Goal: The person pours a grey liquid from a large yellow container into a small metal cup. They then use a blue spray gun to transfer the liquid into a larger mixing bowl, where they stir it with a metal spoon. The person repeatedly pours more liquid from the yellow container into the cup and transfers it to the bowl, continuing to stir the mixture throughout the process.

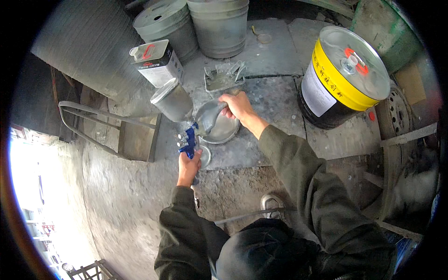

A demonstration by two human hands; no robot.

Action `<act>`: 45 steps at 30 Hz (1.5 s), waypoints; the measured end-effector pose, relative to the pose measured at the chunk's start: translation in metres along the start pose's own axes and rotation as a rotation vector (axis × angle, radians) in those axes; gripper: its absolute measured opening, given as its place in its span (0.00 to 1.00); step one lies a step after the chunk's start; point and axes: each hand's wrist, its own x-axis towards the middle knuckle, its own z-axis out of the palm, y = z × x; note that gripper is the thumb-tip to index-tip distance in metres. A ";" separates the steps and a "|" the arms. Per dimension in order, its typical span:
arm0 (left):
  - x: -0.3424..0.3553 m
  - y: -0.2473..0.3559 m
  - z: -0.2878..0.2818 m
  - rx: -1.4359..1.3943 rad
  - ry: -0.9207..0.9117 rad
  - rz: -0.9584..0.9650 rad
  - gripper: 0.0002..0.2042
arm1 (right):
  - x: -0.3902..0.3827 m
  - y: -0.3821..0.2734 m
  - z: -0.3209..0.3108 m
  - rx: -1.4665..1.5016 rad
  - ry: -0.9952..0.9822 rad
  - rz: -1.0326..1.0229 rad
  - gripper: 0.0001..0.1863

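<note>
My left hand (190, 161) grips the handle of a blue spray gun (187, 140), whose grey cup with a lid (170, 102) is tilted up and to the left. My right hand (237, 106) has its fingers around a grey object (209, 114), perhaps a scoop or cup; its exact shape is unclear. That object is held over a round metal pan (223, 134), beside the gun. A small round lid or dish (205, 156) lies just right of my left hand, partly hidden. A tray crusted with grey residue (219, 84) sits behind the pan.
Two grey drums (217, 30) and a rectangular can (158, 67) stand at the back. A large yellow-banded black drum (338, 100) is at right, near a wheel rim (399, 116). A metal-framed trolley (135, 140) is at left. My shoe (271, 203) shows below the work surface (266, 149).
</note>
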 end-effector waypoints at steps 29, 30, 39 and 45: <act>0.011 -0.006 -0.035 -0.266 0.090 -0.366 0.29 | 0.000 0.078 -0.032 -0.813 -0.105 -0.481 0.16; 0.013 -0.008 -0.038 -0.263 0.060 -0.391 0.29 | 0.003 0.082 -0.035 -0.810 -0.079 -0.497 0.16; 0.004 0.005 -0.032 -0.159 0.090 -0.402 0.29 | 0.010 0.036 -0.035 0.286 -0.158 0.097 0.13; 0.004 0.018 -0.021 -0.163 0.055 -0.419 0.29 | 0.035 0.028 -0.027 0.305 0.063 0.130 0.12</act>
